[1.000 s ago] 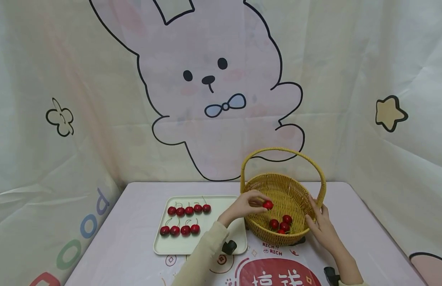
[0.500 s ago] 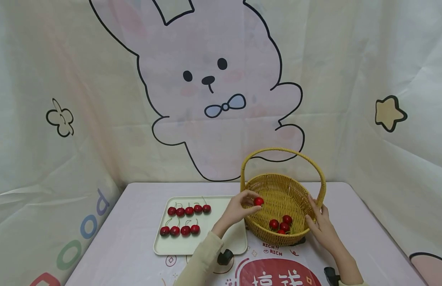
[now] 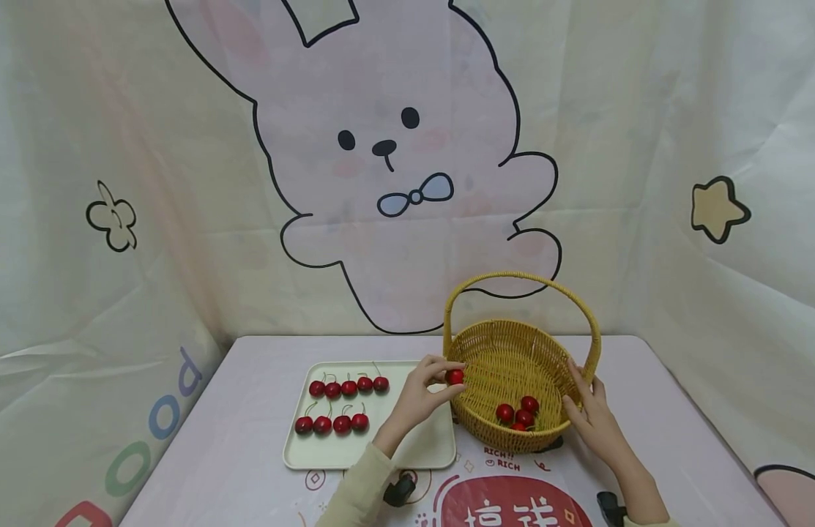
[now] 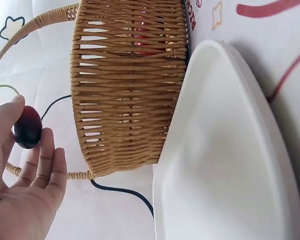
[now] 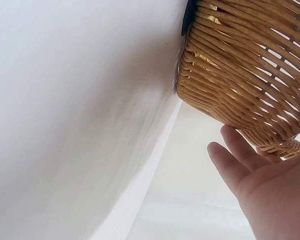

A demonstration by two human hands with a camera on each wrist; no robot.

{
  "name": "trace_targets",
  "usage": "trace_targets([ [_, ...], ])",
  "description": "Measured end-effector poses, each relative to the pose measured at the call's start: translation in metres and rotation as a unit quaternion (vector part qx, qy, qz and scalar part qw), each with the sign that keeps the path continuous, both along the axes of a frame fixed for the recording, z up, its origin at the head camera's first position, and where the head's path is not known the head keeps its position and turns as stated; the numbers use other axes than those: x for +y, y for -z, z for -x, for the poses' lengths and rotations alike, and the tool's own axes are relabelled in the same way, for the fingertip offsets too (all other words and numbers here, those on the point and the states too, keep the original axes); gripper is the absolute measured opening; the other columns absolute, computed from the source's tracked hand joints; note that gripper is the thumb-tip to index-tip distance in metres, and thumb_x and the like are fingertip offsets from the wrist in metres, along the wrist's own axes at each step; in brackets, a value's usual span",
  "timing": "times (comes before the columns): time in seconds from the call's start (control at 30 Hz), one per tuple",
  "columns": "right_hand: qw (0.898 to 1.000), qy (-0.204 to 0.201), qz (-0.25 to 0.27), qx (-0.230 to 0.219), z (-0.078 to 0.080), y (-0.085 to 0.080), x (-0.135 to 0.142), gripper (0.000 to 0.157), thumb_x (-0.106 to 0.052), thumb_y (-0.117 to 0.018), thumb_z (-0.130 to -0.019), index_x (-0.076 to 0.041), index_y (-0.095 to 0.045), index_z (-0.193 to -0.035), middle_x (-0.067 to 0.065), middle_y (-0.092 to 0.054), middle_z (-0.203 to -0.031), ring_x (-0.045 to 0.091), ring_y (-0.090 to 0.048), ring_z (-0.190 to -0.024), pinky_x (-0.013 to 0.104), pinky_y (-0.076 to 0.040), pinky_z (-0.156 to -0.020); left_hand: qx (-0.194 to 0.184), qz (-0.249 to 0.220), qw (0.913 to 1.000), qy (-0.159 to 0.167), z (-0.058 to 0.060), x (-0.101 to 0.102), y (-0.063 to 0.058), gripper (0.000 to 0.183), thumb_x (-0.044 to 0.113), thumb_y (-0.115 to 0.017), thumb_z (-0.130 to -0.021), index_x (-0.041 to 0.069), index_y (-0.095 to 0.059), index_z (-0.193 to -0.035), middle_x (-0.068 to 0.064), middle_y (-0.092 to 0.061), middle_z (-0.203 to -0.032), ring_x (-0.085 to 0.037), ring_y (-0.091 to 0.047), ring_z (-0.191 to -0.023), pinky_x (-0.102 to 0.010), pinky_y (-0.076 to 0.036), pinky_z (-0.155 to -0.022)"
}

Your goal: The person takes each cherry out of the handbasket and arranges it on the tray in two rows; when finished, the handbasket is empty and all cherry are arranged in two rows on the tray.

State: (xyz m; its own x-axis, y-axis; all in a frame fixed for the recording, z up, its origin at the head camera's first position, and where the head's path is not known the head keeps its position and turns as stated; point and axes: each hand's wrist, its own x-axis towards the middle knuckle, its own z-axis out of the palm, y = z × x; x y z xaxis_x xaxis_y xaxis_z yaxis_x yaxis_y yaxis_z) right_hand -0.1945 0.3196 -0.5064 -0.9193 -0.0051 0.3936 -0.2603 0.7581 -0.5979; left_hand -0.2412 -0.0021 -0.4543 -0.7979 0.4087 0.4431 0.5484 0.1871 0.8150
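Note:
In the head view my left hand (image 3: pixel 417 395) pinches a red cherry (image 3: pixel 455 376) between thumb and fingertips, just at the left rim of the yellow wicker basket (image 3: pixel 499 337). Seen from the left wrist, that cherry (image 4: pixel 28 127) is dark, with a green stem rising past the thumb. My right hand (image 3: pixel 594 421) holds the basket's right rim, thumb on the inner side and fingers along the outer wall. Several cherries (image 3: pixel 524 418) lie at the bottom of the basket. Some lower fingers (image 5: pixel 230 160) of the right hand spread loosely under the woven wall.
A white rectangular tray (image 3: pixel 407 457) lies left of the basket, bearing two rows of cherries (image 3: pixel 348 389) on its left part. The tall basket handle (image 3: pixel 512 275) arches above. Printed cloth covers the table (image 3: pixel 229 439), and a curtain with a bear hangs behind.
My left hand has moved left with the cherry, from over the basket's inside to its left rim. The right hand and the basket have stayed put.

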Motion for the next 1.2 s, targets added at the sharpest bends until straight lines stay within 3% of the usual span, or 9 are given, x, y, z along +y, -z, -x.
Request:
trace_targets([
  [0.17, 1.0, 0.001, 0.0, 0.0, 0.001, 0.001, 0.0, 0.065, -0.015, -0.05, -0.094, -0.017, -0.015, -0.149, 0.034, -0.017, -0.14, 0.063, -0.037, -0.11, 0.076, -0.035, -0.074, -0.003, 0.005, 0.9999, -0.009, -0.002, -0.011, 0.0, 0.032, 0.014, -0.069, -0.083, 0.007, -0.065, -0.113, -0.009, -0.061, -0.105, -0.022, -0.061, -0.09, -0.038, -0.052, -0.081],
  [0.4, 1.0, 0.001, 0.0, -0.001, 0.0, 0.001, 0.0, 0.065, -0.016, -0.05, -0.094, -0.017, -0.015, -0.149, 0.034, -0.017, -0.14, 0.063, -0.038, -0.11, 0.076, -0.035, -0.073, -0.006, 0.009, 0.9994, -0.033, 0.01, -0.024, 0.023, 0.037, 0.022, -0.073, -0.078, 0.012, -0.065, -0.113, 0.0, -0.065, -0.105, -0.017, -0.062, -0.087, -0.034, -0.054, -0.077],
  [0.5, 1.0, 0.003, 0.0, -0.002, 0.0, 0.0, 0.0, 0.065, -0.017, -0.049, -0.094, -0.016, -0.015, -0.149, 0.034, -0.017, -0.14, 0.063, -0.037, -0.11, 0.076, -0.035, -0.074, -0.005, 0.009, 0.9993, -0.036, 0.01, -0.031, 0.027, 0.038, 0.025, -0.073, -0.078, 0.013, -0.065, -0.114, 0.002, -0.065, -0.103, -0.013, -0.062, -0.084, -0.031, -0.054, -0.075],
  [0.77, 1.0, 0.002, 0.001, -0.005, 0.001, 0.002, 0.001, 0.065, -0.017, -0.049, -0.094, -0.017, -0.014, -0.15, 0.034, -0.017, -0.14, 0.063, -0.037, -0.112, 0.076, -0.035, -0.075, 0.035, 0.025, 0.9977, -0.052, 0.004, -0.043, 0.033, 0.032, 0.024, -0.07, -0.082, 0.018, -0.067, -0.113, 0.004, -0.067, -0.097, -0.004, -0.057, -0.075, -0.021, -0.051, -0.064],
  [0.97, 1.0, 0.0, 0.0, -0.003, 0.002, 0.003, 0.002, 0.066, -0.016, -0.05, -0.094, -0.017, -0.014, -0.15, 0.034, -0.018, -0.139, 0.064, -0.038, -0.109, 0.076, -0.035, -0.072, 0.029, 0.025, 0.9968, -0.069, 0.0, -0.053, 0.032, 0.033, 0.021, -0.072, -0.08, 0.014, -0.067, -0.112, 0.0, -0.067, -0.1, -0.011, -0.06, -0.074, -0.023, -0.054, -0.066],
  [1.2, 1.0, 0.003, 0.001, -0.005, 0.002, 0.002, 0.001, 0.065, -0.017, -0.049, -0.094, -0.016, -0.015, -0.149, 0.035, -0.017, -0.14, 0.064, -0.038, -0.11, 0.076, -0.035, -0.074, 0.001, 0.03, 0.998, -0.056, -0.001, -0.068, 0.032, 0.037, 0.009, -0.07, -0.081, 0.01, -0.063, -0.118, -0.008, -0.065, -0.105, -0.025, -0.064, -0.086, -0.031, -0.055, -0.073],
])
